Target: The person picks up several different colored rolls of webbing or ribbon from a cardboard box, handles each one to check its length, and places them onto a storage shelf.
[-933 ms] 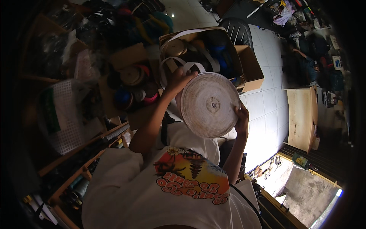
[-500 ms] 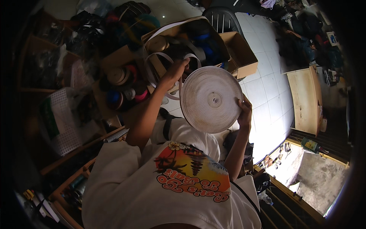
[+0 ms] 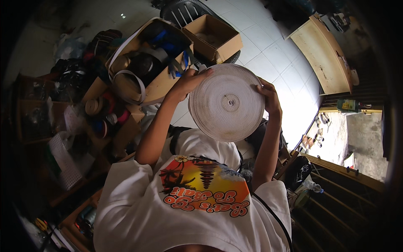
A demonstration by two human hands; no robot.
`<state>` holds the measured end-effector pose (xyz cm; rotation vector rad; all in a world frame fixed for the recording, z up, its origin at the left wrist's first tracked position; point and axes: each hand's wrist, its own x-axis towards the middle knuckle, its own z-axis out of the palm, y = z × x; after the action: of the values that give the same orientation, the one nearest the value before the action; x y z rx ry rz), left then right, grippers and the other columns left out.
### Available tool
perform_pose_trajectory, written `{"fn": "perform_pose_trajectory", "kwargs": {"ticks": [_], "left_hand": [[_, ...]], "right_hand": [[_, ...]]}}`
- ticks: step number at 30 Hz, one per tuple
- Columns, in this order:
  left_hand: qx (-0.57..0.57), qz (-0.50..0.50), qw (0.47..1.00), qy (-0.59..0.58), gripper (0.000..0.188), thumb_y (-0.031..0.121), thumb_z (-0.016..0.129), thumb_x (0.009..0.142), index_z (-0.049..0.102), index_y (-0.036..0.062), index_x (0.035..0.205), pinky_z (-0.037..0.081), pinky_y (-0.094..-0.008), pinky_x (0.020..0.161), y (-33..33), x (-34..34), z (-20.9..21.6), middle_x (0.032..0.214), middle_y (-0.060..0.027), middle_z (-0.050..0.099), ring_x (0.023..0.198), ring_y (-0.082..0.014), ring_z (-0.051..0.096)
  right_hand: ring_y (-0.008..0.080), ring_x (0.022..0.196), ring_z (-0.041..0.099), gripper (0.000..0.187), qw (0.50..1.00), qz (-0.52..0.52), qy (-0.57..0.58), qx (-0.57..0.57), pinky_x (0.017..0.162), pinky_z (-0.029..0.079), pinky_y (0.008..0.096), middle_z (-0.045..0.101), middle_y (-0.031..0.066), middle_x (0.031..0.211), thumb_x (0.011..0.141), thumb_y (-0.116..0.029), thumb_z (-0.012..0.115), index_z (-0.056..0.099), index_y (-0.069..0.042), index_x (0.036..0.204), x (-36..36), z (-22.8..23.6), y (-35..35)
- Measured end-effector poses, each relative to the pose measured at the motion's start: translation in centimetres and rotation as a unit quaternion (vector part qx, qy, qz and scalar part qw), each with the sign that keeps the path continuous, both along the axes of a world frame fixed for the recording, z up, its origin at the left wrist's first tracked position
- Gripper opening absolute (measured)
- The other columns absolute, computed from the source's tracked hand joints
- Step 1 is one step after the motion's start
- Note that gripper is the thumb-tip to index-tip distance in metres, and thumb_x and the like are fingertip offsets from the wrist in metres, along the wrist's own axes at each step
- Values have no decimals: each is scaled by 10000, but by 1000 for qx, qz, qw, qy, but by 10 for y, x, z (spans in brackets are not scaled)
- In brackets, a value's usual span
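A large flat coil of off-white webbing strap (image 3: 226, 115) is held up in front of my chest, its wound face tipped toward me. My left hand (image 3: 189, 82) grips its upper left edge, with the fingers partly hidden behind the coil. On the opposite edge my right hand (image 3: 269, 97) is closed, its fingertips on the face near the rim. A loose pale strap (image 3: 140, 90) loops over the side of a big cardboard box (image 3: 168, 83) beyond my left hand; whether it joins the coil I cannot tell.
Rolls of strap and blue bundles (image 3: 161, 38) fill the big box. A smaller cardboard box (image 3: 214, 38) sits on a dark plastic chair (image 3: 182, 12). More coloured rolls (image 3: 107, 115) lie at left. A wooden cabinet (image 3: 321, 54) stands at right, beyond the tiled floor.
My left hand has come off the loose strap and onto the coil's edge. The strap now hangs at the box. The view has turned, shifting the boxes left.
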<state>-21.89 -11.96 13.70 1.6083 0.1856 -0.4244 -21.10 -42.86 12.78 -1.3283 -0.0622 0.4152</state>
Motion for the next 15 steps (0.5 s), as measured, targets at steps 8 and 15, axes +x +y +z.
{"fn": "perform_pose_trajectory", "kwargs": {"ticks": [8, 15], "left_hand": [[-22, 44, 988, -147, 524, 488, 651, 839, 563, 11, 642, 376, -283, 503, -71, 2, 3, 577, -9, 516, 540, -77, 444], [40, 238, 932, -270, 582, 502, 553, 892, 540, -73, 801, 449, -431, 630, -142, 17, 2, 701, -242, 574, 680, -363, 591]], "right_hand": [[221, 1019, 587, 474, 971, -212, -63, -93, 899, 467, 310, 616, 144, 1112, 874, -258, 550, 536, 3, 1270, -23, 19, -27], [288, 1205, 478, 575, 923, -379, -67, -7, 1007, 428, 465, 435, 186, 1325, 904, -254, 560, 338, -28, 1384, -75, -2, -22]]}}
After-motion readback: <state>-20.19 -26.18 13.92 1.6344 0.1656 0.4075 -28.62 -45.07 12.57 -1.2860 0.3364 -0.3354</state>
